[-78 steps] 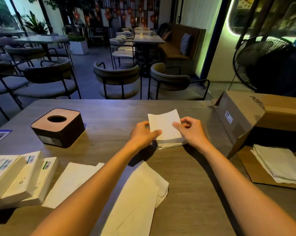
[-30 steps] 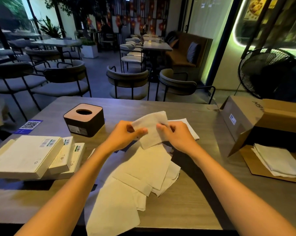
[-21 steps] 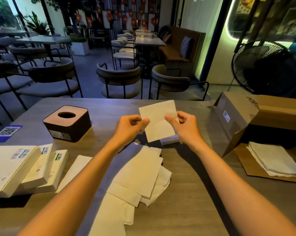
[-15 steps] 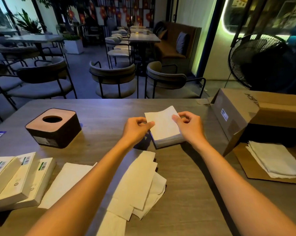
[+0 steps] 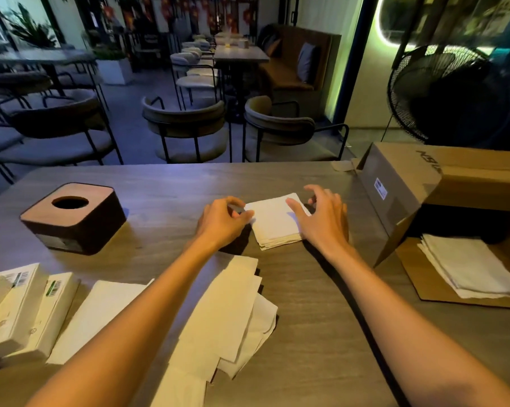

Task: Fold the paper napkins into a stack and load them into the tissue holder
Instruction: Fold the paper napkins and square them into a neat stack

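Stack (image 5: 277, 223) of folded napkins at table (image 5: 165, 183) centre, between both hands. Left hand (image 5: 223, 221): fingers curled, tips pinching stack's left corner. Right hand (image 5: 321, 218): fingers spread, relaxed, thumb resting on top sheet, gripping nothing. Holder (image 5: 71, 217) sits well left, apart from stack; nothing visible in its round opening, so loading judged not begun. Unfolded napkins (image 5: 224, 312) lie near edge, more in box (image 5: 441, 195) at right: folding roughly midway. Holder's inside too dark to see. Stack's sheet count unreadable. Packs (image 5: 21, 306) cut off at left.
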Tool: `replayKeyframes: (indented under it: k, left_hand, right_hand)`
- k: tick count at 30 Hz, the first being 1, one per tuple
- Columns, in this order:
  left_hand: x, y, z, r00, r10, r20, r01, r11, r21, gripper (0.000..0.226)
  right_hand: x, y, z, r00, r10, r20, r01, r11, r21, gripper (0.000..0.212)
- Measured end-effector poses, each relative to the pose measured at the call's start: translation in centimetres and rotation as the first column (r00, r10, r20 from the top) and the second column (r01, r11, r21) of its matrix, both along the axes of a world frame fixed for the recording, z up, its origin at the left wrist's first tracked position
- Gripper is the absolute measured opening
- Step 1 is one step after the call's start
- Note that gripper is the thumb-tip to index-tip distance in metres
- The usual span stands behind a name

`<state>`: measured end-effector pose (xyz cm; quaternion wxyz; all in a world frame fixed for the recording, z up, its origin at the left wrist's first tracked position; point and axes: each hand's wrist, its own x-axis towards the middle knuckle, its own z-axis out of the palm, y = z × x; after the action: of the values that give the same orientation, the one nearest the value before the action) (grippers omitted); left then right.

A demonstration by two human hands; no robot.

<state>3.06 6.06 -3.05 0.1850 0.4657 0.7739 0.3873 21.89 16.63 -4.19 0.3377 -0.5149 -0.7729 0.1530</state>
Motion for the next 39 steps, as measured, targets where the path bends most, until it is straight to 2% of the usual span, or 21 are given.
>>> replayKeyframes:
  k: [2, 5, 8, 10, 12, 15, 18, 20, 22, 27, 30, 33, 36, 39]
  left_hand:
    - [-0.7, -2.2, 1.0, 0.99, -0.13, -0.058, 0.122, 0.985, -0.118, 0.023]
    - [-1.9, -5.8, 2.2, 0.923, -0.358, -0.142, 0.29, 0.889, -0.355, 0.037]
    - [-2.6, -8.5, 2.9, 0.869, -0.455, -0.194, 0.336, 0.832, -0.442, 0.036]
    - [-3.0, -9.5, 2.9, 0.869, -0.443, -0.221, 0.342, 0.86, -0.378, 0.027]
    - [-3.6, -10.2, 3.0, 0.882, -0.4, -0.251, 0.34, 0.907, -0.25, 0.023]
    - [-4.7, -11.0, 3.7, 0.918, -0.337, -0.207, 0.322, 0.941, -0.105, 0.02]
    - [-5.2, -11.5, 4.8, 0.933, -0.323, -0.158, 0.317, 0.946, -0.06, 0.009]
    - [-5.2, -11.6, 5.2, 0.938, -0.318, -0.135, 0.317, 0.948, -0.025, 0.004]
    - [-5.1, -11.8, 5.5, 0.937, -0.323, -0.133, 0.322, 0.946, -0.029, 0.005]
    - [-5.6, -12.1, 5.4, 0.958, -0.283, -0.055, 0.282, 0.959, -0.027, 0.026]
    - [-5.4, -12.1, 5.0, 0.966, -0.258, -0.018, 0.258, 0.966, 0.003, 0.041]
    - [-4.8, -12.0, 5.2, 0.97, -0.234, 0.068, 0.226, 0.969, 0.101, 0.039]
    - [-4.3, -12.0, 5.5, 0.969, -0.211, 0.129, 0.189, 0.968, 0.167, 0.036]
    - [-3.8, -11.7, 5.6, 0.971, -0.175, 0.16, 0.124, 0.95, 0.288, 0.032]
  right_hand:
    - [-0.6, -1.6, 0.5, 0.998, 0.067, -0.01, -0.067, 0.997, 0.031, 0.053]
    - [-1.6, -4.3, 1.1, 0.982, 0.187, 0.002, -0.187, 0.982, 0.035, 0.047]
    - [-2.6, -6.6, 1.7, 0.947, 0.321, 0.01, -0.321, 0.947, -0.033, 0.038]
    - [-3.2, -8.3, 2.3, 0.909, 0.416, -0.02, -0.416, 0.903, -0.11, 0.034]
    - [-3.6, -9.7, 3.2, 0.865, 0.495, -0.078, -0.5, 0.843, -0.196, 0.035]
    - [-3.7, -11.0, 4.3, 0.817, 0.559, -0.139, -0.573, 0.765, -0.293, 0.031]
    - [-3.6, -11.5, 5.1, 0.794, 0.578, -0.19, -0.608, 0.74, -0.288, 0.029]
    - [-3.6, -11.8, 5.7, 0.789, 0.572, -0.224, -0.614, 0.741, -0.27, 0.041]
    - [-3.6, -11.8, 6.0, 0.778, 0.569, -0.265, -0.627, 0.733, -0.265, 0.049]
    - [-3.2, -10.8, 5.5, 0.784, 0.575, -0.233, -0.62, 0.736, -0.271, 0.019]
    - [-3.3, -10.6, 5.5, 0.785, 0.545, -0.295, -0.615, 0.742, -0.267, 0.014]
    - [-3.4, -10.8, 5.8, 0.806, 0.483, -0.342, -0.574, 0.778, -0.255, 0.013]
    - [-3.5, -10.9, 6.0, 0.788, 0.447, -0.423, -0.59, 0.743, -0.315, 0.024]
    - [-3.7, -11.0, 5.6, 0.781, 0.518, -0.348, -0.623, 0.674, -0.396, 0.036]
